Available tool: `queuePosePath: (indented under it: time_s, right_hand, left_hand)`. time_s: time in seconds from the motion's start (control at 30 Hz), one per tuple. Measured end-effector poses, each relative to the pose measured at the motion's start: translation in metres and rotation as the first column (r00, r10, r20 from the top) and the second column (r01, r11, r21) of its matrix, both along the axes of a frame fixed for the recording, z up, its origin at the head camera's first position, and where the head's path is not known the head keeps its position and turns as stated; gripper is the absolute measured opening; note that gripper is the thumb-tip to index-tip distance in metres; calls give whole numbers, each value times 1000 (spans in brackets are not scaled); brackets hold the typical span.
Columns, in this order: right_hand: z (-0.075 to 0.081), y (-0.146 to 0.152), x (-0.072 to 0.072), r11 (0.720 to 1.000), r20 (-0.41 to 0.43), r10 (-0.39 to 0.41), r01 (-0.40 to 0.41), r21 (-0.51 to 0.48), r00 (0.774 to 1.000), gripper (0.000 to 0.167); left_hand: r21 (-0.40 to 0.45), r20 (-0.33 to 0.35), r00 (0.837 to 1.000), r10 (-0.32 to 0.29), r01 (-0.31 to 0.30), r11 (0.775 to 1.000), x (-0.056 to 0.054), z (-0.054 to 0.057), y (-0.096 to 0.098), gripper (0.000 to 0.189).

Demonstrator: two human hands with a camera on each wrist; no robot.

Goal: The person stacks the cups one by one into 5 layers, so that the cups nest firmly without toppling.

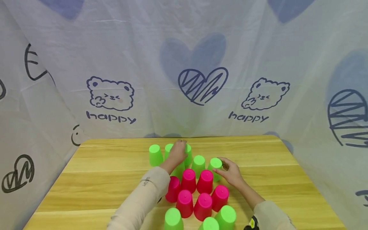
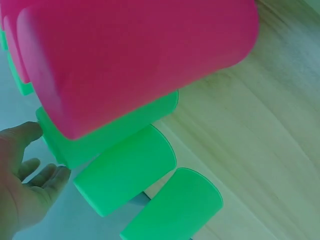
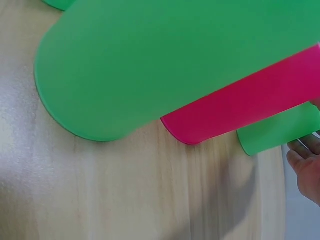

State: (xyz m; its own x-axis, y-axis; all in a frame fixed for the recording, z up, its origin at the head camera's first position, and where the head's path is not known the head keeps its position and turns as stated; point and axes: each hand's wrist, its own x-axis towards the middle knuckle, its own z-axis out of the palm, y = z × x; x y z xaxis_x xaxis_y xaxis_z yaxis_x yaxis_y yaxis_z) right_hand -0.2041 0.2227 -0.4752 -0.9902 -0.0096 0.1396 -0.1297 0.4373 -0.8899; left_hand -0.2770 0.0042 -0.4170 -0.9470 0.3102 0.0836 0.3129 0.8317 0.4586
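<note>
My left hand (image 1: 177,152) reaches across to the green cups at the back of the table. In the left wrist view its thumb and fingertips close around the narrow top of an upside-down green cup (image 2: 125,126), partly hidden by a magenta cup (image 2: 145,55). My right hand (image 1: 232,174) grips the rightmost green cup (image 1: 215,166) of the middle row, thumb on the near side and fingers behind. Another green cup (image 1: 198,163) stands to its left. Just in front are several upside-down magenta cups (image 1: 188,181), one overlapped by the left sleeve.
Nearest me, more green cups (image 1: 227,217) stand at the frame's lower edge. A green cup (image 1: 155,156) marks the left end of the back row. The wooden table (image 1: 95,172) meets a printed white curtain (image 1: 155,105) behind, with curtain at both sides too.
</note>
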Motion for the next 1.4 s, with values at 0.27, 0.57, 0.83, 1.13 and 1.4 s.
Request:
queuePosePath:
  time_s: [0.27,0.57,0.83,1.13,1.4]
  right_hand:
    - [8,3,-5,999,-13,-30,31,20,999,44]
    - [20,2,-10,999,-8,-50,50,11,999,47]
    - [35,-7,-20,997,-20,-77,77,-1,997,47]
    - [41,-16,-31,998,-18,-64,65,25,998,48]
    - [44,-23,-41,994,-16,-59,61,89,998,48]
  left_hand:
    - [207,-117,990,-79,102,973,4,4,-20,47]
    - [379,-124,988,-95,135,915,17,10,-44,47]
    - [418,-164,985,-54,119,901,24,9,-59,43]
    - [478,-119,992,-40,92,874,37,3,-71,43]
    - [515,-72,997,-31,64,855,51,-4,-83,42]
